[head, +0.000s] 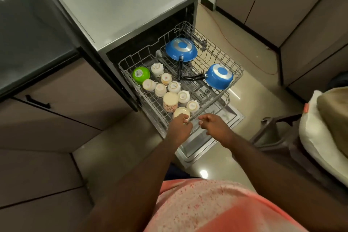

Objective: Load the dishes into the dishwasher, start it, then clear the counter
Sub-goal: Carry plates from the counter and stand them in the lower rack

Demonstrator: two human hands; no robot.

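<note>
The dishwasher [131,30] stands open with its upper rack [216,98] pulled out over the lowered door [199,143]. On the rack's left side stand several cream cups [170,101] upside down and a green bowl [141,75]. To their right lie a blue pan [181,48] and a blue saucepan [219,76], both bottom up. My left hand [179,126] grips the rack's front rail beside the nearest cup [181,112]. My right hand [211,124] curls its fingers at the same rail, a little to the right.
A grey counter [28,43] and brown cabinet drawers [56,111] are on the left. Tall cabinet doors [282,6] line the right wall, and an orange cable [235,43] lies on the floor. A chair [273,137] with a cushion [320,128] stands at the right.
</note>
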